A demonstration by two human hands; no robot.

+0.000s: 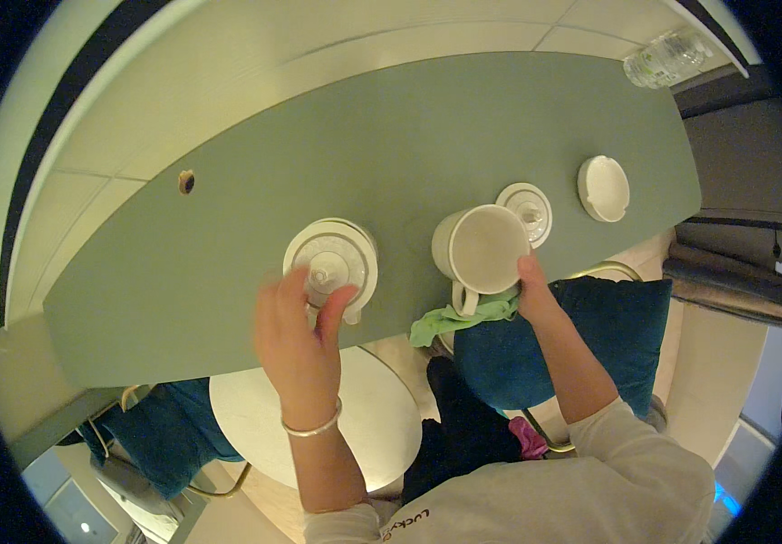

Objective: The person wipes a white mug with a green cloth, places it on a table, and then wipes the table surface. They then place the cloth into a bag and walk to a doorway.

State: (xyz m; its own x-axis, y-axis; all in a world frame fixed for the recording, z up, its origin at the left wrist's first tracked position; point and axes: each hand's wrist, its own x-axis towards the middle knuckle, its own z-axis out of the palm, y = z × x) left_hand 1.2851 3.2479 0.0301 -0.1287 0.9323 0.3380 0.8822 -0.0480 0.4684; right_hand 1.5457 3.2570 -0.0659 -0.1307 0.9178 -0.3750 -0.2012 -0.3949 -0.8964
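My right hand [534, 292] grips a white mug [486, 248] by its right side, thumb near the rim. The mug is tilted so that I look into its pale inside, and its handle points towards me. A light green cloth [459, 321] hangs under the mug at the table's front edge; whether my fingers also hold it is hidden. To the left, a second white mug stands covered by a white lid [336, 255] with a clear knob. Over this lid is my left hand [299, 326], blurred, its thumb and fingers apart. A loose white lid [529, 212] lies behind the held mug.
A white ashtray [604, 189] sits on the green table [398, 149], towards its right end. A clear plastic bottle [666, 60] lies beyond the far right corner. Blue chairs [608, 333] and a round white stool [377, 421] stand along the near side.
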